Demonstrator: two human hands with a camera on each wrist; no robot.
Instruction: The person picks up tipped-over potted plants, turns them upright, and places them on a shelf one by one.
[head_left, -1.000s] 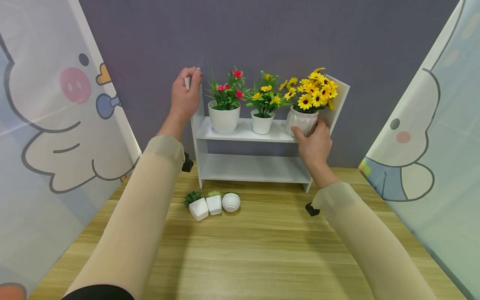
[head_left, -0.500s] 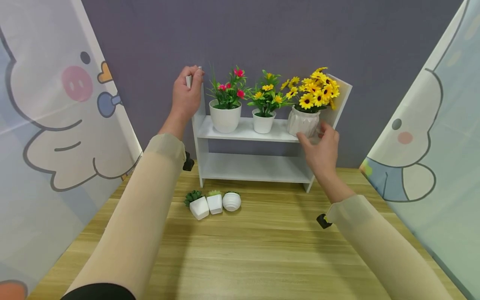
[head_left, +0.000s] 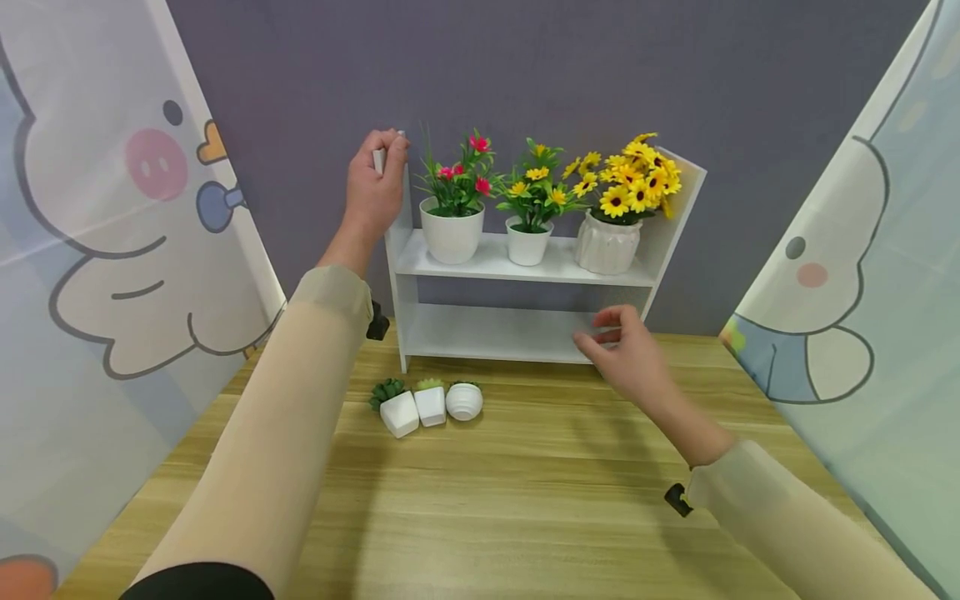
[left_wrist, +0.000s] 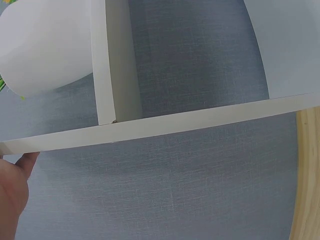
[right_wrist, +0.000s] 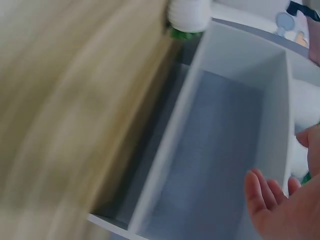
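My left hand (head_left: 375, 183) grips the top of the left side panel of a white two-tier shelf (head_left: 495, 265). In the left wrist view, fingers of that hand (left_wrist: 12, 187) curl at the panel's edge. My right hand (head_left: 630, 354) holds nothing, thumb and fingers parted, in front of the lower right of the shelf. On the upper tier stand a white pot with pink flowers (head_left: 453, 235), a smaller white pot with yellow flowers (head_left: 528, 244) and a ribbed white pot of sunflowers (head_left: 609, 246) at the right end.
Three small potted succulents lie tipped on the wooden table (head_left: 510, 500) before the shelf: a square pot (head_left: 400, 414), another square one (head_left: 431, 407) and a round one (head_left: 464, 402). Cartoon-printed panels (head_left: 112, 208) flank both sides; a grey wall (head_left: 540, 67) stands behind.
My right hand has let go of the ribbed sunflower pot and moved down and back, away from the upper tier. The left hand keeps its grip on the side panel.
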